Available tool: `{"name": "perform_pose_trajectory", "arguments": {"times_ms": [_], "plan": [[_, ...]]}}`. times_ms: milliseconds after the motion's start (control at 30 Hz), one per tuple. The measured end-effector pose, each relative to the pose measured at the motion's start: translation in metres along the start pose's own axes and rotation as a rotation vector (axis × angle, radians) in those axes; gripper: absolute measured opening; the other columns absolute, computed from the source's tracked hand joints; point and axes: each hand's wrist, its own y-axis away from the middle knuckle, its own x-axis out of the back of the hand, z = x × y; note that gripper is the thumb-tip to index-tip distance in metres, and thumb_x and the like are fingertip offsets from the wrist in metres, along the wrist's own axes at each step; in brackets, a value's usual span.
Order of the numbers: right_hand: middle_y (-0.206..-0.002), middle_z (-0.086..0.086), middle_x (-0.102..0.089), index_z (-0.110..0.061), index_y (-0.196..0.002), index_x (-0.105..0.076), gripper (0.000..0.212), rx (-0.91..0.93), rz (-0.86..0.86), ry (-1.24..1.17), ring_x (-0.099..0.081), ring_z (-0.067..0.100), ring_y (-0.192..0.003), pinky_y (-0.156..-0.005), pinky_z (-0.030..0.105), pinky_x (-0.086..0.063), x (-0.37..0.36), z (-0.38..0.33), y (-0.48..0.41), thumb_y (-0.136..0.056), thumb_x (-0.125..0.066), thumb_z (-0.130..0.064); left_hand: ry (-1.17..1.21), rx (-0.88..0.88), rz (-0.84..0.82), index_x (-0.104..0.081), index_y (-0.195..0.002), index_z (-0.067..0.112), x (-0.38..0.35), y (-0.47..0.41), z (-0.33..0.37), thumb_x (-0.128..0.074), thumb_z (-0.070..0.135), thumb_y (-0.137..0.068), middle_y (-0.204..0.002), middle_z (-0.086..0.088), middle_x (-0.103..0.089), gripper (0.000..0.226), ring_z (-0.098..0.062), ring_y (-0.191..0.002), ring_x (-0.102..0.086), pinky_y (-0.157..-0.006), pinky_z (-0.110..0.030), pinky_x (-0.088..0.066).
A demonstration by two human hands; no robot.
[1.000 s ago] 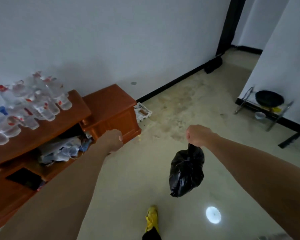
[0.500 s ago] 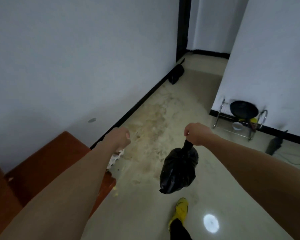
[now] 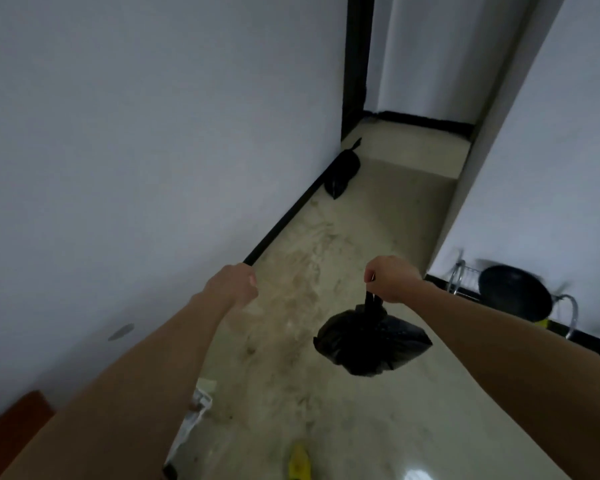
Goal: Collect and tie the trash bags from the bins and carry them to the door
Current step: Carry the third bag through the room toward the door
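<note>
a crumpled black plastic trash bag [image 3: 373, 344], gathered to a narrow neck, is held hanging by the right hand [image 3: 392, 280], fingers [image 3: 371, 276] curled round that neck, while the left hand [image 3: 232, 285] is closed in an empty fist. the pale glossy stained floor [image 3: 378, 220] is bounded by white walls [image 3: 118, 133], and a second black bag [image 3: 342, 169] lies against the left wall by the doorway [image 3: 413, 64] (well apart from the first). a dark pan [image 3: 513, 297] at right is blurred; a yellow shoe [image 3: 299, 462] is cut off below.
</note>
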Motion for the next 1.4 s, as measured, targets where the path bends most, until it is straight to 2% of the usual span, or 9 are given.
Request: {"name": "perform_pose_trajectory", "arguments": {"times_ms": [300,433,567,800,933,1033,1167,1300,1400], "plan": [[-0.098,-0.001,-0.071,-0.023,-0.096,-0.072,0.012,-0.135,-0.002,-0.061,-0.066,0.016,-0.085,-0.074,0.031,-0.056,0.080,0.066,-0.285,-0.086,-0.065,-0.025,0.027,-0.066,-0.051,-0.057,-0.120,0.012,0.074,-0.319,0.057,-0.056,0.022,-0.090,-0.126,-0.009,-0.056,0.031,-0.025,-0.111,-0.056,-0.097,-0.034,-0.047],[-0.100,-0.001,-0.071,-0.020,-0.099,-0.073,0.014,-0.154,0.013,-0.128,-0.064,0.014,-0.083,-0.069,0.027,-0.051,0.136,0.080,-0.380,-0.088,-0.065,-0.022,0.031,-0.130,-0.043,-0.059,-0.117,0.010,0.126,-0.421,0.093,-0.055,0.019,-0.091,-0.125,-0.009,-0.056,0.028,-0.025,-0.111,-0.055,-0.096,-0.032,-0.045],[-0.104,0.001,-0.070,-0.019,-0.103,-0.072,0.017,-0.146,0.016,-0.159,-0.061,0.015,-0.083,-0.072,0.025,-0.047,0.189,0.099,-0.487,-0.089,-0.065,-0.023,0.017,-0.174,-0.042,-0.059,-0.117,0.009,0.175,-0.525,0.132,-0.054,0.019,-0.092,-0.120,-0.010,-0.059,0.027,-0.025,-0.108,-0.056,-0.093,-0.032,-0.045],[-0.108,0.004,-0.069,-0.017,-0.102,-0.072,0.018,-0.085,-0.075,-0.204,-0.065,0.020,-0.094,-0.081,0.030,-0.053,0.204,0.146,-0.691,-0.084,-0.068,-0.021,0.006,-0.036,-0.053,-0.057,-0.118,0.016,0.197,-0.711,0.164,-0.053,0.024,-0.092,-0.123,-0.006,-0.056,0.027,-0.023,-0.110,-0.054,-0.092,-0.031,-0.043],[-0.104,0.003,-0.070,-0.018,-0.098,-0.073,0.016,-0.055,-0.122,-0.240,-0.067,0.022,-0.091,-0.084,0.031,-0.055,0.220,0.171,-0.804,-0.085,-0.068,-0.024,0.034,0.047,-0.049,-0.060,-0.114,0.017,0.205,-0.813,0.189,-0.051,0.021,-0.093,-0.121,-0.004,-0.059,0.023,-0.021,-0.107,-0.056,-0.091,-0.030,-0.045],[-0.098,0.005,-0.072,-0.016,-0.091,-0.075,0.011,-0.066,-0.129,-0.303,-0.068,0.022,-0.089,-0.080,0.030,-0.055,0.235,0.183,-0.873,-0.081,-0.070,-0.021,0.076,0.080,-0.049,-0.061,-0.112,0.016,0.208,-0.865,0.201,-0.051,0.020,-0.092,-0.120,-0.005,-0.060,0.023,-0.021,-0.105,-0.058,-0.088,-0.030,-0.045],[-0.093,0.006,-0.073,-0.014,-0.088,-0.076,0.010,-0.074,-0.150,-0.351,-0.063,0.018,-0.077,-0.072,0.026,-0.050,0.255,0.185,-0.952,-0.081,-0.070,-0.016,0.105,0.163,-0.059,-0.061,-0.113,0.020,0.212,-0.928,0.202,-0.051,0.023,-0.091,-0.123,-0.006,-0.060,0.024,-0.023,-0.109,-0.058,-0.093,-0.032,-0.046],[-0.083,0.006,-0.073,-0.018,-0.080,-0.073,0.005,-0.118,-0.164,-0.427,-0.071,0.022,-0.076,-0.078,0.038,-0.060,0.251,0.190,-1.053,-0.078,-0.071,-0.014,0.117,0.207,-0.047,-0.060,-0.115,0.019,0.205,-1.015,0.191,-0.049,0.022,-0.092,-0.123,-0.006,-0.061,0.026,-0.023,-0.108,-0.059,-0.092,-0.032,-0.046],[-0.078,0.006,-0.073,-0.025,-0.069,-0.067,0.015,-0.156,-0.168,-0.443,-0.072,0.023,-0.072,-0.076,0.041,-0.062,0.230,0.194,-1.118,-0.077,-0.071,-0.013,0.107,0.205,-0.031,-0.061,-0.114,0.017,0.192,-1.080,0.182,-0.047,0.020,-0.093,-0.123,-0.007,-0.061,0.026,-0.023,-0.109,-0.058,-0.091,-0.032,-0.045]]}}
